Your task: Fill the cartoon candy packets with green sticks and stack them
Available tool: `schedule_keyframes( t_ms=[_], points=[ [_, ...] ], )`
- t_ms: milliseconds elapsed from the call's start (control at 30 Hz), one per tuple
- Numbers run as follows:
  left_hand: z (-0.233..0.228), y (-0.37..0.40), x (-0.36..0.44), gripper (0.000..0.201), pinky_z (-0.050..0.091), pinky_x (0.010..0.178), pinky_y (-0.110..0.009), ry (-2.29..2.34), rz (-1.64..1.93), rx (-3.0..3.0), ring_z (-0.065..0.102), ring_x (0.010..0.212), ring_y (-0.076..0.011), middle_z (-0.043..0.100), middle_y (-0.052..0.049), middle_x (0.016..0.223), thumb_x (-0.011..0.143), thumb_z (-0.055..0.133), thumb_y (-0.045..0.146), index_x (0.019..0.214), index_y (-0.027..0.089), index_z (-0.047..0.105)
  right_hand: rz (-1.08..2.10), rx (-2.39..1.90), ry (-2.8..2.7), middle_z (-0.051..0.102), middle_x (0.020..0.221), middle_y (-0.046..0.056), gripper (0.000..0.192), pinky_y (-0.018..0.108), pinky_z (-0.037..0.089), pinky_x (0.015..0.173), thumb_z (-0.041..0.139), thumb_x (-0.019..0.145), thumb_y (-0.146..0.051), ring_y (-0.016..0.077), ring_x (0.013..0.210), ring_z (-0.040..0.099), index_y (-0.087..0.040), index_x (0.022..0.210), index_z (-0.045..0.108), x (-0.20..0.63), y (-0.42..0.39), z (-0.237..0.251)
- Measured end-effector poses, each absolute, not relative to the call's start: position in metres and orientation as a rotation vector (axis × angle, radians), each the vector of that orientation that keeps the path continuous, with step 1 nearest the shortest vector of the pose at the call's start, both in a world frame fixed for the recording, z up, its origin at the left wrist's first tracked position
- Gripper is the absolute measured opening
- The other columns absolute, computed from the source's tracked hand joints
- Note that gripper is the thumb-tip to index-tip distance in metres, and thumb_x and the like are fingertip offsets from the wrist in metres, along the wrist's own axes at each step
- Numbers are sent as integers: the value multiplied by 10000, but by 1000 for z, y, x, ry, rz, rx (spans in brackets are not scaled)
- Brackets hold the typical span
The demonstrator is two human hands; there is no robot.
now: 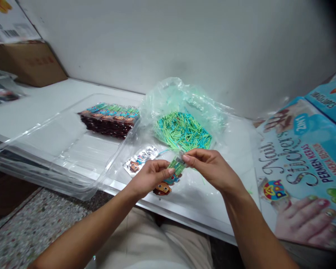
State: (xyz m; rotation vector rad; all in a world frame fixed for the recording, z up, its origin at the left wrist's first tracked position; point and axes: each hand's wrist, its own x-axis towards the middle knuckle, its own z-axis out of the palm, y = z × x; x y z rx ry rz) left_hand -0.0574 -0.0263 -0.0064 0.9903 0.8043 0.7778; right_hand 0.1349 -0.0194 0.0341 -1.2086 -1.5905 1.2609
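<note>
In the head view, a small clear packet [176, 167] with green sticks inside and a cartoon face at its lower end is held between two bare hands just above the near edge of a white table [39, 106]. The left hand [151, 177] is closed on the packet's lower part, thumb on top and fingers curled beneath. The right hand [210, 168] is pinched on the packet's upper end, thumb and forefinger pressed together there.

Just behind the hands, a pile of green and blue sticks [183, 130] is seen lying inside an opened clear plastic bag [182, 99], whose film is spread over the table under the hands. A flat sticker card [140, 158] with cartoon figures is laid on the table just left of the left hand. Further left, a clear plastic tray [53, 149] is set on the table, and a stack of filled packets [109, 119] is lined up at its far end.

At the right edge, a large printed box [302, 164] with nail sticker lettering is leaned beside the bag. At the top left, a brown cardboard box [28, 61] is placed against the wall.
</note>
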Motion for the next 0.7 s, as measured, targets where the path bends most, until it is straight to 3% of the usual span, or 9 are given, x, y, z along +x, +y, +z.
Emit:
schedule_keyframes(
  t_ms=[200, 367, 533, 700],
  points=[
    [-4, -23, -59, 339, 476, 689, -249, 816, 741, 992, 641, 681, -144, 707, -77, 760, 704, 734, 406, 826, 92, 700, 1112, -1234, -1423, 679, 815, 27, 300, 273, 487, 681, 584, 848, -474, 146, 732, 627, -206, 964, 650, 142, -20, 33],
    [-7, -24, -61, 333, 465, 645, -233, 858, 740, 1034, 627, 655, -130, 694, -67, 750, 712, 723, 411, 818, 96, 693, 988, -1212, -1517, 668, 862, 18, 159, 270, 462, 691, 628, 832, -359, 143, 767, 599, -213, 891, 647, 147, -22, 34],
    [-8, -26, -63, 349, 454, 544, -217, 926, 737, 1075, 576, 569, -100, 652, -32, 723, 697, 726, 446, 787, 116, 657, 953, -1201, -1758, 657, 862, 23, 164, 292, 447, 708, 638, 828, -346, 157, 783, 582, -212, 919, 665, 149, -25, 40],
    [-6, -28, -63, 365, 511, 614, -249, 860, 703, 1096, 647, 767, -166, 677, -59, 870, 721, 715, 425, 964, 160, 657, 991, -1224, -1736, 621, 776, 11, 156, 280, 432, 654, 636, 831, -343, 143, 716, 548, -191, 866, 644, 146, -25, 37]
  ],
)
